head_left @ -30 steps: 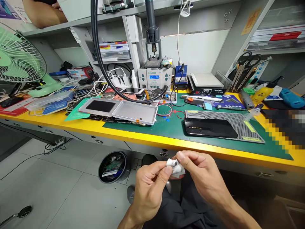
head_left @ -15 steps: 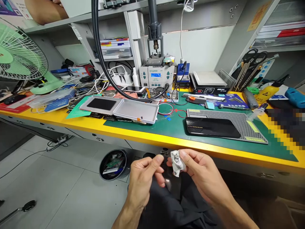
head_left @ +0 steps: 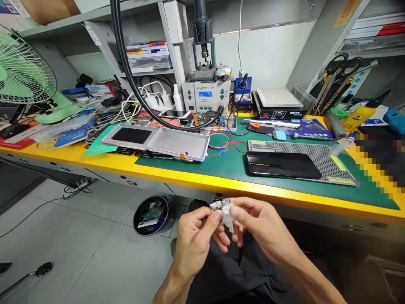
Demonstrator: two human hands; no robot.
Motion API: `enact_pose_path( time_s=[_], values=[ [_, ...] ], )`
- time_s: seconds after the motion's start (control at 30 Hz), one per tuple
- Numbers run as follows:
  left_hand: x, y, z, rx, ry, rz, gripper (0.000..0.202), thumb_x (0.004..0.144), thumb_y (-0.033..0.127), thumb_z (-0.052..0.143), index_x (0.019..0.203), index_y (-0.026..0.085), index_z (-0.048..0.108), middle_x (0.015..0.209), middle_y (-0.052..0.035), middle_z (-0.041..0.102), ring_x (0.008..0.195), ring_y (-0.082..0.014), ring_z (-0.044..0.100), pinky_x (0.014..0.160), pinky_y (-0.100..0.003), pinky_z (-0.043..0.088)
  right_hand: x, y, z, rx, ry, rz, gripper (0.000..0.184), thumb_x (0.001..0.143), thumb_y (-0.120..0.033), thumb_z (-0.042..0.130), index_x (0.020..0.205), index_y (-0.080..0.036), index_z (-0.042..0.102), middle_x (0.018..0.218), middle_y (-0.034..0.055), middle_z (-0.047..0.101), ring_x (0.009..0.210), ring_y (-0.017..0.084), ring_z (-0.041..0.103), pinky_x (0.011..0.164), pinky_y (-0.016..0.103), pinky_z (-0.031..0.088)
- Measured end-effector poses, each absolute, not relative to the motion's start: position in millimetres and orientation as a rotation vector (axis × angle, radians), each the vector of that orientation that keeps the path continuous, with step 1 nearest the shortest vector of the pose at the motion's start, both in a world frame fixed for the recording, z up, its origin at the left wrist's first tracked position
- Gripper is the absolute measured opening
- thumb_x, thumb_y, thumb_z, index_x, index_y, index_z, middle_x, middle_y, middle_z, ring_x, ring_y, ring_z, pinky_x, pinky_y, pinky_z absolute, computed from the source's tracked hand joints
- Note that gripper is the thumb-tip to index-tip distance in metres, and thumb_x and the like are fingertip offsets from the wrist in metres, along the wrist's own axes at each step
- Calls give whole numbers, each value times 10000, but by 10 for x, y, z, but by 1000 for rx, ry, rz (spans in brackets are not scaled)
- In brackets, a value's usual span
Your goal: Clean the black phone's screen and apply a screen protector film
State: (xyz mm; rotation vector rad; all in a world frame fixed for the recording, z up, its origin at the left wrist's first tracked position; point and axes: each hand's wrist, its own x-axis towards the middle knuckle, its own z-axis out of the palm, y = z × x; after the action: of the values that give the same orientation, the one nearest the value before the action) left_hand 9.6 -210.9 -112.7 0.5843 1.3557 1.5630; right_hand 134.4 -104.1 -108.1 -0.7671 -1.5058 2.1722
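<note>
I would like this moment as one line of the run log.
left hand: pinching crumpled white piece | right hand: at its edge, partly blurred | black slab: on perforated plate

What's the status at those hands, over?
Left hand pinching white scrap. Right hand at its other side, grip blurred. Nothing visibly blocking either.

A rework station (head_left: 206, 98) and hotplate (head_left: 278, 99) show an electronics workshop.

Yellow-edged workbench (head_left: 107, 159) with a green mat (head_left: 221, 167) and a fan (head_left: 31, 71).
</note>
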Motion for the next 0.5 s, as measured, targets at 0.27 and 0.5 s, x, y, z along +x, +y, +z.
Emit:
enact_pose_path(
  time_s=[0.27,0.5],
  values=[
    [117,-2085,-1033,540,1111,1495,343,930,405,670,773,100,698,663,-83,739,532,-177,715,499,-263,608,1351,-1059,-1137,-711,-1380,2154,386,943,-474,708,818,-110,678,594,22,628,457,81,557,458,157,456],
    [99,-2029,-1119,267,1001,1603,265,801,316,822,680,112,705,592,-31,721,458,-112,667,410,-158,531,1337,-991,-1129,-668,-1338,2259,342,944,-452,712,901,-113,686,626,38,647,490,111,607,499,185,502]
  ],
)
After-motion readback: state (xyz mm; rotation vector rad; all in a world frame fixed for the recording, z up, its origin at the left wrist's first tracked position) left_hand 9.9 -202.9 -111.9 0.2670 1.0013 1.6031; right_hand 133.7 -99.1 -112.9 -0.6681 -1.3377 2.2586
